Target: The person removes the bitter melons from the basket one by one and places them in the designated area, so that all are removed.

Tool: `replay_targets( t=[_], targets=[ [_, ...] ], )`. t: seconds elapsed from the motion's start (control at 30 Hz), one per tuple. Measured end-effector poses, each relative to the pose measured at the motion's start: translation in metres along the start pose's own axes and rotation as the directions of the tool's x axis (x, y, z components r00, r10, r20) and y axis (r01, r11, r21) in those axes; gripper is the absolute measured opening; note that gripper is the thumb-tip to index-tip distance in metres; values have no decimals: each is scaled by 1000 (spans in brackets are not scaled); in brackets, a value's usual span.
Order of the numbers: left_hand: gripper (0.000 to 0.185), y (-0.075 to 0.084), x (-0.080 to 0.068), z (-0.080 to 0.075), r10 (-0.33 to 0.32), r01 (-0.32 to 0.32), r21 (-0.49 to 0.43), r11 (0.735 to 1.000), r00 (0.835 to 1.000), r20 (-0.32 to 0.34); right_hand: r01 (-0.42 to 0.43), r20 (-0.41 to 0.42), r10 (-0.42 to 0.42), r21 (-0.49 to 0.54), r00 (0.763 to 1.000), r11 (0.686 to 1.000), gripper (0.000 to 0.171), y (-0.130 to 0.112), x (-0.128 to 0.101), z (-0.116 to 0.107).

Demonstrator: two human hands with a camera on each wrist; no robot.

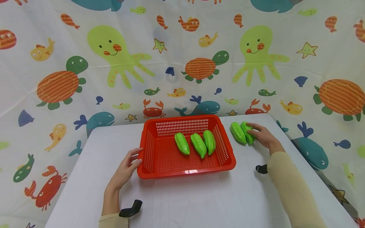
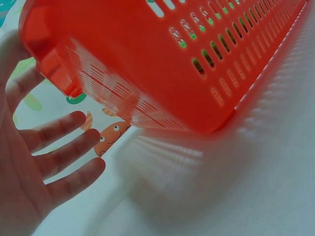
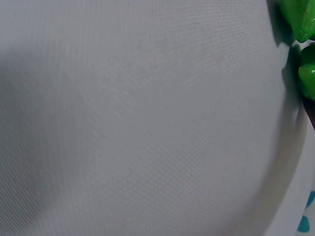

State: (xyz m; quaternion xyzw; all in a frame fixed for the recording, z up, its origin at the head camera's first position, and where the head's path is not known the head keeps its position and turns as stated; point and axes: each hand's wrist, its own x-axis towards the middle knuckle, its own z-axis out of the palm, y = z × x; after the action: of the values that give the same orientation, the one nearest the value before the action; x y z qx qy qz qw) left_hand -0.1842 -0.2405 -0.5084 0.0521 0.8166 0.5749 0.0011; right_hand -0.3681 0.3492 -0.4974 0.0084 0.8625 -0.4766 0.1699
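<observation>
Both hands are busy over the white table [image 1: 185, 202]: the left hand [image 1: 125, 167] is at the left end of the red basket [image 1: 171, 174], thumb and forefinger touching the rim, while the left wrist view shows its other fingers loosely straight and spread in the air, so it looks open, steadying the side rather than gripping it. Beyond the basket's right end, the right hand [image 1: 263, 136] has its thumb and fingers over the outer green vegetable [image 1: 251, 140]; whether they have closed firmly on it I cannot tell, since the right wrist view catches only the vegetables' ends at its edge. A second green vegetable [image 1: 238, 133] lies just beside it, on the side toward the basket. Three more vegetables [image 1: 198, 145] rest inside the basket, one near the middle and two close together to its right. By my reading, the step in hand is taking hold of the outer vegetable, as part of moving these pieces into the basket. The next move would call for a sure hold around its ridged body, a lift that does not roll its neighbour, and a pass leftward over the rim, while the left hand keeps the basket from sliding.
</observation>
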Motion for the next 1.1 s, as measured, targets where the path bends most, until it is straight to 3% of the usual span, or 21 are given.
replay_targets(
  t=[0.9,1.1],
  targets=[
    [52,2,0,-1,-9,9,-23,1000,1000,17,8,-28,-5,125,1000,992,65,4,-1,2],
    [52,2,-1,-1,-8,8,-23,1000,1000,11,-1,-36,4,85,999,996,67,2,0,2]
  ],
)
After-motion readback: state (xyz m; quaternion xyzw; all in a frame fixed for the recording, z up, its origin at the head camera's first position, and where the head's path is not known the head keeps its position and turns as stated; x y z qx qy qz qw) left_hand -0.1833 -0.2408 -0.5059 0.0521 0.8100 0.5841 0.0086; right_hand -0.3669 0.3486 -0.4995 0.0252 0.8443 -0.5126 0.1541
